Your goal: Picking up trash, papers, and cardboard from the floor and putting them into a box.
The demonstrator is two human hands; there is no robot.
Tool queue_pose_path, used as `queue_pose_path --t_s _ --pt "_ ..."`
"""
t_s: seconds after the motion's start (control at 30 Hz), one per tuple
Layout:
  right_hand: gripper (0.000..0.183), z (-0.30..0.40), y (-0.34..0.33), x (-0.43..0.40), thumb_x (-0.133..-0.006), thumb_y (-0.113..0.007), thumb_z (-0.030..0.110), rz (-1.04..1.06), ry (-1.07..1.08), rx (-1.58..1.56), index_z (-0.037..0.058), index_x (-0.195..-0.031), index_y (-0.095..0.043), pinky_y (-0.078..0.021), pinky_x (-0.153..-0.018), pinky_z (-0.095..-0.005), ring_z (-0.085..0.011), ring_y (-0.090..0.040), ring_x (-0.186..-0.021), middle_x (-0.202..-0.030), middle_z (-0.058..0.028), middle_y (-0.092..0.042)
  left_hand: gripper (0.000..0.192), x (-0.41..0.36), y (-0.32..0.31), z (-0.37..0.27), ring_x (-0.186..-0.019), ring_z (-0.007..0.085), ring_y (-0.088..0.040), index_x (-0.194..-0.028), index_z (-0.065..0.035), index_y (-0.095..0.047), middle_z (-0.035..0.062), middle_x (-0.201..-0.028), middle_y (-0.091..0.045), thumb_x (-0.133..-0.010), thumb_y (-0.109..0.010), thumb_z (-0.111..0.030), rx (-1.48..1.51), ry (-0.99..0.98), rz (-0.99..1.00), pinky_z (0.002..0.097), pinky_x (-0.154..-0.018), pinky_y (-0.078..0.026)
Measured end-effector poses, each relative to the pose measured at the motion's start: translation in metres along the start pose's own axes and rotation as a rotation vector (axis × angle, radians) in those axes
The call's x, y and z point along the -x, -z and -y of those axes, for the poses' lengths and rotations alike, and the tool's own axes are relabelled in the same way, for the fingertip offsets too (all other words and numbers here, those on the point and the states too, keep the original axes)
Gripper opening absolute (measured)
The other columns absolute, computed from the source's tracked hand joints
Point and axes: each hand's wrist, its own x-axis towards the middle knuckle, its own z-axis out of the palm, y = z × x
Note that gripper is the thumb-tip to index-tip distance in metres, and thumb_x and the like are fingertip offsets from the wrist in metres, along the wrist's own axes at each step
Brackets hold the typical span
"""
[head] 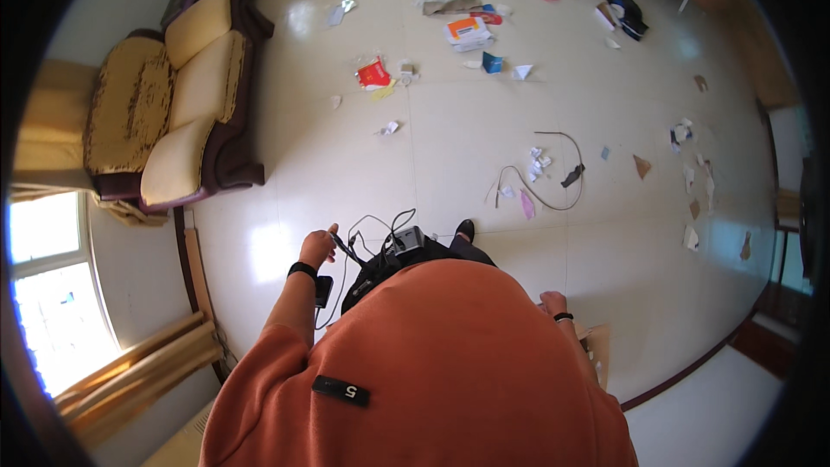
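My left hand [318, 248], with a black band at the wrist, is out to the left of my waist. Its fingers are closed around the end of a black strap [350, 250] that runs to a black bag [363, 285] at my front. A grey box-shaped device [409, 240] with thin cables sits on top of the bag. Below the left wrist hangs a small black device [323, 292]. My right hand [553, 303] is low at my right side, its fingers curled; whether it holds anything is unclear. Behind that arm shows an open cardboard box [600, 353].
Litter lies across the tiled floor: crumpled paper [538, 164], a long bent cord [551, 207], a red packet [373, 73], an orange-and-white packet [468, 32] and a dark bundle [626, 16]. A worn sofa [201, 78] stands at left, near a window [58, 292].
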Motion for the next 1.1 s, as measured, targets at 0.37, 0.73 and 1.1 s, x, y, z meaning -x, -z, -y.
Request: queue_pose_path --t_s 0.37,0.73,1.1 --pt "0.033 0.156 0.001 -0.137 -0.079 -0.059 0.015 0.090 0.171 0.097 0.0009 -0.108 -0.057 -0.0499 -0.046 -0.0296 -0.0210 -0.063 -0.062 -0.085 -0.0098 -0.061 0.054 0.037 0.019 0.058 -0.047 0.0225 -0.060 -0.076 0.0015 -0.057 0.0122 -0.063 -0.060 -0.088 -0.048 -0.050 0.232 0.295 -0.141 0.0302 -0.044 -0.048" --pt "0.029 0.260 -0.132 -0.093 -0.079 -0.059 0.014 0.083 0.127 0.111 0.0015 -0.106 -0.057 -0.0487 -0.045 -0.0292 -0.0202 -0.062 -0.059 -0.084 -0.0089 -0.061 0.037 -0.066 0.124 0.104 -0.051 0.0234 -0.062 -0.078 0.0031 -0.057 0.0145 -0.065 -0.061 -0.087 -0.043 -0.030 0.333 0.241 -0.046 0.0318 -0.044 -0.049" --pt "0.035 0.324 -0.225 -0.040 -0.079 -0.060 0.017 0.102 0.124 0.239 -0.0018 -0.107 -0.057 -0.0500 -0.050 -0.0287 -0.0183 -0.064 -0.065 -0.088 -0.0112 -0.063 0.046 -0.144 0.255 0.031 -0.047 0.0200 -0.060 -0.077 0.0010 -0.056 0.0104 -0.062 -0.060 -0.091 -0.045 -0.042 0.296 0.215 -0.157 0.0284 -0.045 -0.047"
